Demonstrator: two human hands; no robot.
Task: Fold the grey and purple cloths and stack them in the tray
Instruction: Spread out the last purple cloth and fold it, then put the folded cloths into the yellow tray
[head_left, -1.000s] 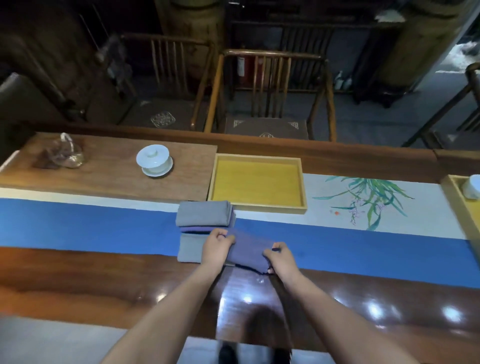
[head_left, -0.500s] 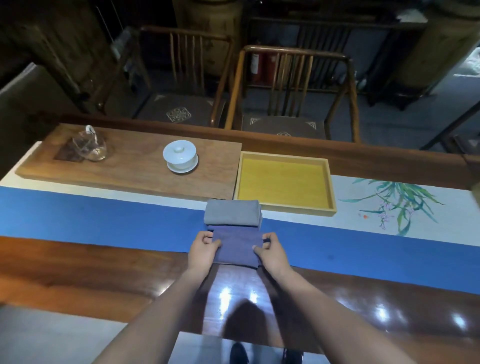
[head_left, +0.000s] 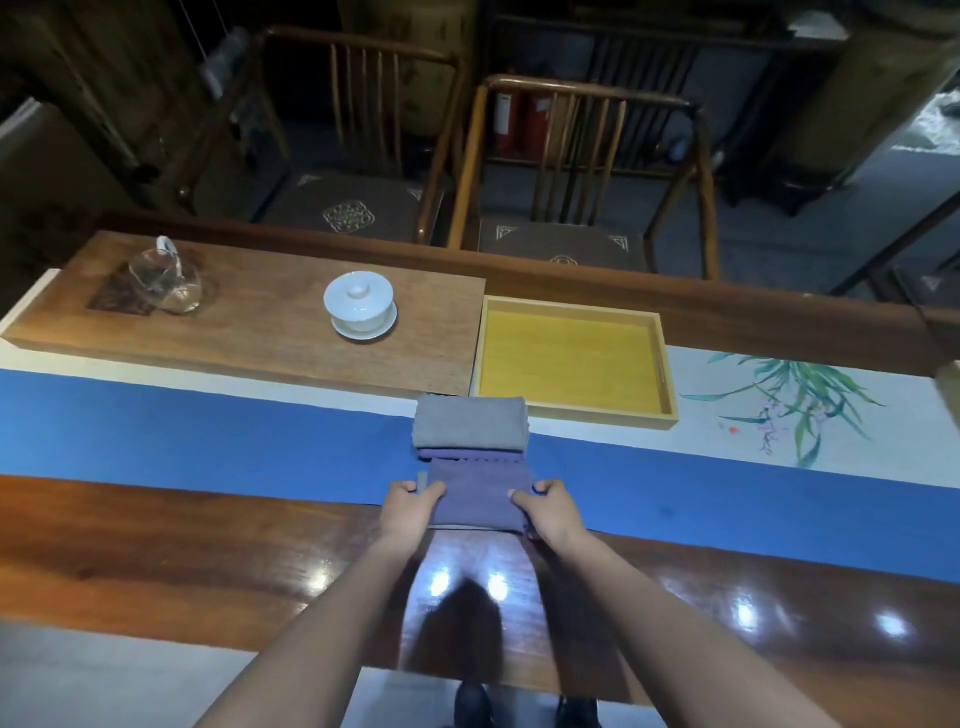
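Observation:
A folded purple cloth (head_left: 478, 493) lies on the blue runner at the table's near middle, with a thin grey edge showing under its left and front sides. My left hand (head_left: 410, 512) grips its left edge and my right hand (head_left: 550, 512) grips its right edge, thumbs on top. Just beyond it sits a folded grey cloth (head_left: 470, 428) resting on another purple layer (head_left: 467, 454). The yellow wooden tray (head_left: 571, 364) stands empty behind and to the right of the cloths.
A long wooden board (head_left: 260, 332) at the back left carries a white lidded cup (head_left: 360, 306) and a glass pitcher (head_left: 166, 278). Two wooden chairs (head_left: 582, 171) stand behind the table. A painted runner section (head_left: 789, 405) lies to the right.
The purple cloth was folded over from the right into a compact rectangle, covering the grey piece. Both hands closed in on its sides. The camera view shifted left and nearer.

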